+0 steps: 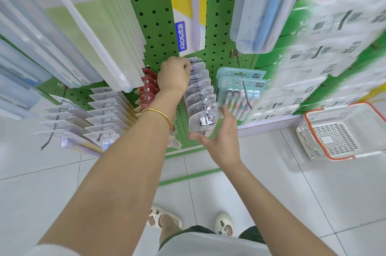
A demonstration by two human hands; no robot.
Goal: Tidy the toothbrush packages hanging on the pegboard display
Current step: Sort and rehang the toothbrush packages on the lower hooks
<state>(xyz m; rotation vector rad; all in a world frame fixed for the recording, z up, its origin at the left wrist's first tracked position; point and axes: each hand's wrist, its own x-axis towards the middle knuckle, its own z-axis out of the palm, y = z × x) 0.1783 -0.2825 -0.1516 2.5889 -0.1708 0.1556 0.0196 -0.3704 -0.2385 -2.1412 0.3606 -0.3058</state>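
Observation:
A row of clear toothbrush packages hangs on one hook of the green pegboard, seen from above. My left hand reaches to the back of that row, fingers curled round the rearmost packages near the board. My right hand is spread under and around the front package, thumb below it and fingers at its right side. A gold bangle sits on my left wrist.
Red packages hang left of my left hand, teal multi-brush packs to the right. More clear packages fill the left hooks. A white and orange basket lies on the tiled floor at right. Large packs hang overhead.

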